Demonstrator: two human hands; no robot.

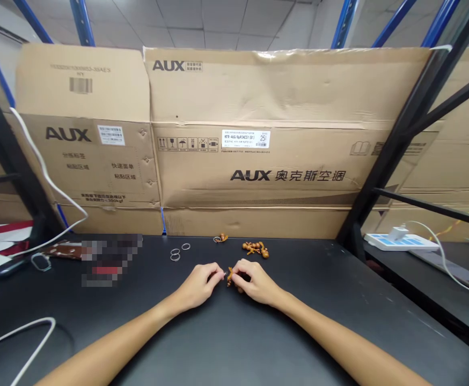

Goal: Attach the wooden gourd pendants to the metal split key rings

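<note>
My left hand [199, 286] and my right hand [256, 282] meet at the middle of the black table [319, 289]. Between them, a small carved wooden gourd charm [231, 279] is pinched in my right fingers. My left fingertips press a tiny glinting metal piece [224, 274] against it; its exact form is too small to tell. Farther back lie a wooden charm on a ring [220, 238] and a heap of similar wooden gourd charms [255, 249]. Three metal split rings [177, 251] lie to the left of these.
Flattened AUX cardboard cartons [250, 139] stand along the table's back edge between blue-and-black rack posts. A pixelated patch [111, 260] and a white cable [47, 182] are at the left. A white power strip [399, 241] sits on a lower surface at the right.
</note>
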